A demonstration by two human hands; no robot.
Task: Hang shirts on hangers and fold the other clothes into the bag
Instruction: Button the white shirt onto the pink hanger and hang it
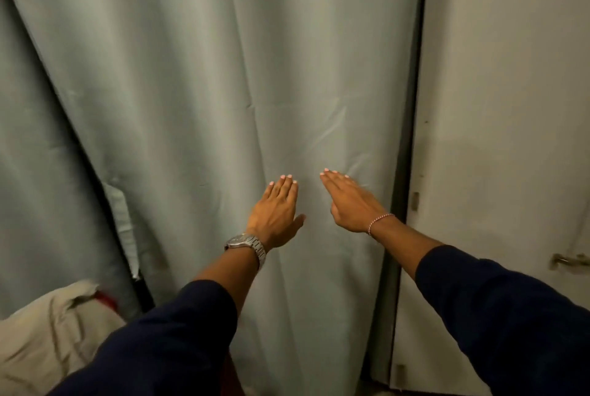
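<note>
Clothes, a crumpled beige garment (pixel 48 331), lie heaped at my lower left. Further out, my left hand (pixel 277 215) and right hand (pixel 352 204) reach forward, fingers straight and released, toward the grey-green curtain (pixel 191 92); contact unclear.

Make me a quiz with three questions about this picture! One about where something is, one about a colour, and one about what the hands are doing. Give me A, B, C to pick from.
1. Where is the watch?
A. left wrist
B. right wrist
C. on the door

2. What colour is the curtain?
A. bright red
B. pale grey-green
C. black

3. What are the hands doing?
A. gripping a hanger
B. making fists
C. reaching out flat and open

Answers:
1 A: the watch sits on the wrist of the left hand.
2 B: the curtain is pale grey-green.
3 C: the left hand and the right hand have straight fingers and hold nothing.
</note>
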